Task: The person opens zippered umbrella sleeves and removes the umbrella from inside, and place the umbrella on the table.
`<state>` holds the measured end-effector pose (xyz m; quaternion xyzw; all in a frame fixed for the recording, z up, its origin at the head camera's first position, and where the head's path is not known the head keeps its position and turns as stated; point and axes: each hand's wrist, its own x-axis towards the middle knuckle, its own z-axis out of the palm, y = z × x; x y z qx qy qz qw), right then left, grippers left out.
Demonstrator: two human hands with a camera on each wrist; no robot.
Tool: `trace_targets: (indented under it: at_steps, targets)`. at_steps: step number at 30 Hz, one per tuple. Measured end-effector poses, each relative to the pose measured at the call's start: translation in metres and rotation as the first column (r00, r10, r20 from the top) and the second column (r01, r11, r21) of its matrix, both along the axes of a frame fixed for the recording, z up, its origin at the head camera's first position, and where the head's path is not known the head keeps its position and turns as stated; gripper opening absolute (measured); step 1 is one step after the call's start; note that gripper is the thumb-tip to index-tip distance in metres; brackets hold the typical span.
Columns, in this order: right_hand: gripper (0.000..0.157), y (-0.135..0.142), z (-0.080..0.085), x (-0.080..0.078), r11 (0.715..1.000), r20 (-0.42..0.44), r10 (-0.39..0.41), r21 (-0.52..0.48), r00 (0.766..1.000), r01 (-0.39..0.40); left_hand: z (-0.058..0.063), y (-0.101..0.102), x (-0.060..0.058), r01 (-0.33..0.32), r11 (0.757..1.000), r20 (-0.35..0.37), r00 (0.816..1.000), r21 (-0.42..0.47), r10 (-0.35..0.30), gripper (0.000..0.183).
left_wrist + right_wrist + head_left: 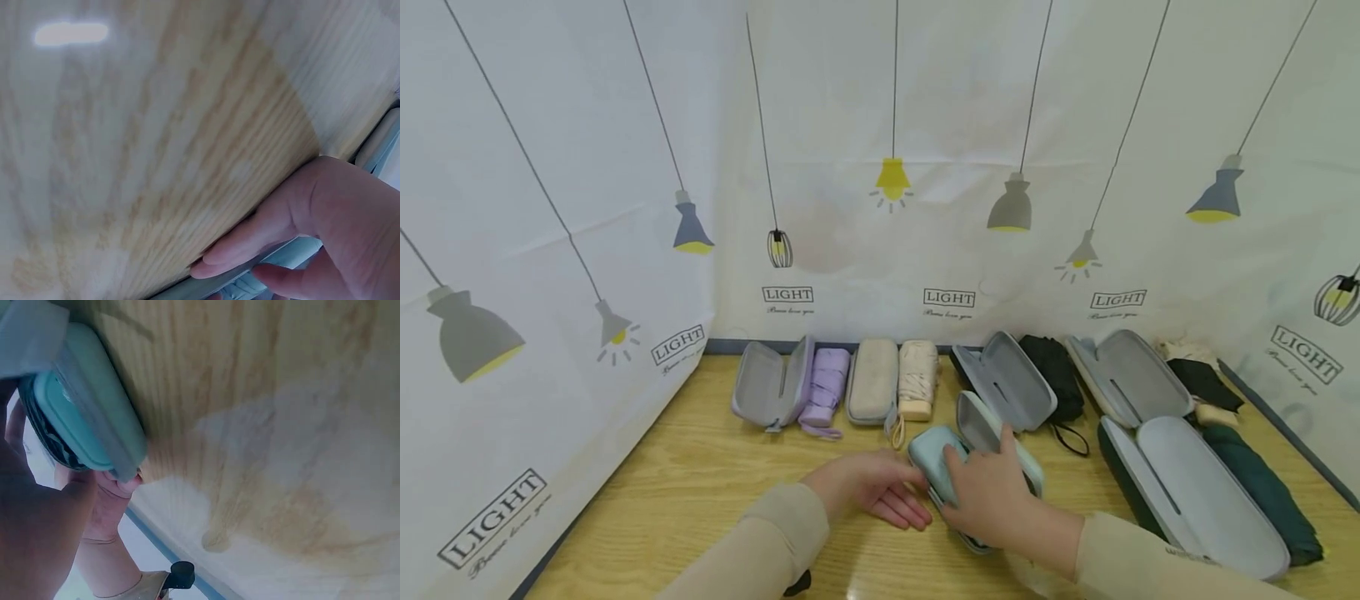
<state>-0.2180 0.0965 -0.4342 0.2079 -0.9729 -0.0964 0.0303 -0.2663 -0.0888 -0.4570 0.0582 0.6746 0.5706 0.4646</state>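
Observation:
In the head view, a mint hard case (pixel 1033 471) lies with its lid raised at the front middle of the table. A folded pale-teal umbrella (pixel 931 457) sits in its left half; the right wrist view shows the case (pixel 103 381) from the side with the umbrella (pixel 69 422) at its mouth. My right hand (pixel 988 492) lies over them, fingers spread, one touching the umbrella and another against the lid. To the left, my left hand (pixel 883 487) rests along the case's side, fingers straight. The right hand's undersides are hidden.
Along the back stand an open purple case (pixel 760 387), a purple umbrella (pixel 827 383), a shut beige case (pixel 874 379), a cream umbrella (pixel 917 375) and a black umbrella (pixel 1052 375). An open dark-green case (pixel 1217 500) and a green umbrella (pixel 1262 492) lie at right.

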Motion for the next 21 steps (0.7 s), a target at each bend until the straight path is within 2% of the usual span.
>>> trace_targets:
  at_steps: [3, 6, 13, 21]
  targets:
    - [0.079, 0.000, -0.001, 0.000, 1.000, 0.003, -0.013, -0.009, 1.000, 0.013, 0.001, 0.003, 0.002, 0.001, 1.000, -0.038, 0.999, -0.019, -0.002, 0.025]
    - [0.082, -0.001, 0.002, -0.001, 1.000, 0.022, -0.019, -0.020, 1.000, 0.020, 0.002, 0.007, 0.005, -0.029, 0.998, -0.094, 0.995, -0.056, 0.023, 0.026]
    - [0.086, -0.001, 0.005, -0.001, 0.999, 0.093, -0.015, -0.032, 0.996, 0.018, 0.004, 0.017, 0.013, -0.085, 0.986, -0.215, 0.975, -0.143, 0.053, 0.021]
    - [0.087, -0.003, -0.002, -0.004, 0.991, 0.077, -0.102, -0.076, 0.992, 0.108, 0.003, 0.025, 0.018, -0.108, 0.978, -0.305, 0.951, -0.179, 0.049, 0.023]
